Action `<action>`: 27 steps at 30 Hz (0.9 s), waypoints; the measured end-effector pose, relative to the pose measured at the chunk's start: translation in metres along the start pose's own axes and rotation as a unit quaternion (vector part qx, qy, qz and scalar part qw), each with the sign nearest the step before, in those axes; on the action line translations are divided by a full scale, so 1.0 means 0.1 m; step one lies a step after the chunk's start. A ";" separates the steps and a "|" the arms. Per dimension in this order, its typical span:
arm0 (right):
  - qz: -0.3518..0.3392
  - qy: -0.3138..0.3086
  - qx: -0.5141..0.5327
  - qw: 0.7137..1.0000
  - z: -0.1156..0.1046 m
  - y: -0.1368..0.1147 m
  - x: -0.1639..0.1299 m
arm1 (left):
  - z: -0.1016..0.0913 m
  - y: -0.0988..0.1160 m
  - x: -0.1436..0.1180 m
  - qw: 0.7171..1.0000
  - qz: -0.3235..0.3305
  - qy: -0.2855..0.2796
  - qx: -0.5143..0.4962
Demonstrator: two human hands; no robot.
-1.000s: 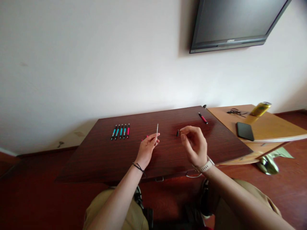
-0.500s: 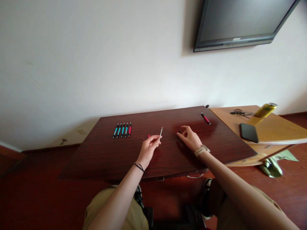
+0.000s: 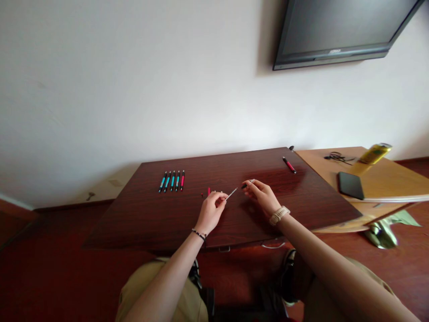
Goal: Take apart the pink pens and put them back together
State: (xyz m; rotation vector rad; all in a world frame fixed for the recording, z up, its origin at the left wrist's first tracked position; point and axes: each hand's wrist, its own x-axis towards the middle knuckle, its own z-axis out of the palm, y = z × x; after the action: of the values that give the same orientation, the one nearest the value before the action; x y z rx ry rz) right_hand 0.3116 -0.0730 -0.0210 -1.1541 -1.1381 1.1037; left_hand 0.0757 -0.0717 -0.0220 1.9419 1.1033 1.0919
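Our left hand (image 3: 211,212) pinches a thin pale rod (image 3: 231,194), tip near the black piece (image 3: 244,185) our right hand (image 3: 264,197) pinches. Five pens (image 3: 172,181) lie in a row, leftward.

soft, kinda dim light, plain white wall (image 3: 201,98) brightest around the middle. black rectangular flat-screen tv (image 3: 338,31) has a fuzzy shadow on its left, glossy red-brown wooden tabletop (image 3: 231,167) shows some sheen, yellow metal can (image 3: 373,154) looks stretched.
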 end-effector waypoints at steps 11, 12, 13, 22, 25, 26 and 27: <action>0.004 -0.014 0.013 1.000 0.07 -0.07 -0.09 | 0.02 0.05 0.01 1.000 0.012 -0.023 0.008; 0.003 -0.018 0.004 1.000 0.07 -0.08 -0.09 | 0.02 0.06 0.01 1.000 0.014 -0.025 0.009; -0.001 -0.020 -0.009 1.000 0.07 -0.08 -0.08 | 0.02 0.07 0.01 0.999 0.015 -0.026 0.011; -0.025 -0.126 -0.053 0.990 0.14 -0.07 -0.13 | 0.09 0.12 0.01 0.998 -0.003 -0.026 -0.052; -0.022 -0.156 -0.034 0.987 0.18 -0.04 -0.15 | 0.12 0.11 0.02 0.995 -0.027 -0.023 -0.095; -0.019 -0.162 -0.027 0.986 0.19 -0.03 -0.15 | 0.12 0.10 0.02 0.994 -0.031 -0.023 -0.105; -0.015 -0.165 -0.020 0.986 0.20 -0.02 -0.15 | 0.12 0.10 0.02 0.993 -0.034 -0.023 -0.110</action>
State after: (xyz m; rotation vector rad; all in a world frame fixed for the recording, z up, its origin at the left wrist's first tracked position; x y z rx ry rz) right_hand 0.2906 -0.0862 -0.0187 -1.0040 -1.4323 1.2860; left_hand 0.0910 -0.0759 -0.0183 1.7368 0.9730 1.0783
